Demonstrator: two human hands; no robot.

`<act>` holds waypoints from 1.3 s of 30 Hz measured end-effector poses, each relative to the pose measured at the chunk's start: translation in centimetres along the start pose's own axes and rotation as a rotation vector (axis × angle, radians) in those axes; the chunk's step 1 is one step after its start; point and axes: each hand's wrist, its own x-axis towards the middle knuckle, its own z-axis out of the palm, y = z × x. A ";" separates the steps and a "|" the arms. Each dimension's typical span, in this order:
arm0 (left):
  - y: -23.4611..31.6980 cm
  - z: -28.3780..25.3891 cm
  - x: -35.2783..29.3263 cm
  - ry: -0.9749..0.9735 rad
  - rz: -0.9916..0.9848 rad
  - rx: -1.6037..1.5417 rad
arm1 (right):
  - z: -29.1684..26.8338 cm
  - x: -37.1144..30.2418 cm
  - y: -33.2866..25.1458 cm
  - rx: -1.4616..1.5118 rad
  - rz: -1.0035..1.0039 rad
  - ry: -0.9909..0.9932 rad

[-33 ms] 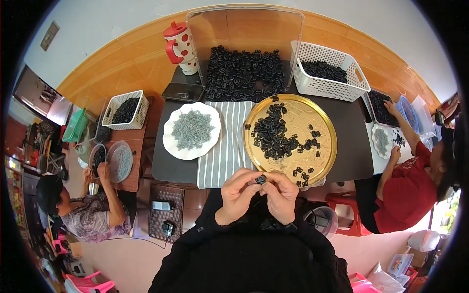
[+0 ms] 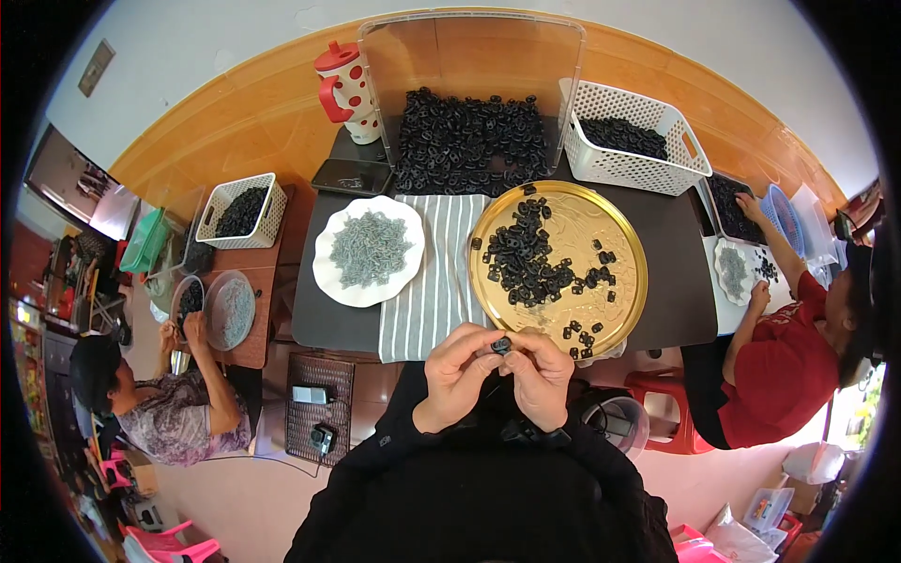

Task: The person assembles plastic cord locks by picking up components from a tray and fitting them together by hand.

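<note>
Left hand (image 2: 457, 373) and right hand (image 2: 540, 373) meet near the body, fingertips pinched together, forearms in dark sleeves.

A pale plastered wall (image 2: 235, 56) rises behind a polished orange wooden floor (image 2: 244, 122); a red plastic stool (image 2: 662, 418) stands beside the dark surface (image 2: 671, 281).

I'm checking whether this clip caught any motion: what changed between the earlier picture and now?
Nothing visibly changed. The left hand and right hand pinch the same small black part together in front of the gold tray, and the white plate of grey pieces and the white basket lie as before.
</note>
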 end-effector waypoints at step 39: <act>-2.0 -2.2 0.2 -0.056 -0.181 0.033 | -6.5 18.3 -12.5 -0.556 -0.082 -0.077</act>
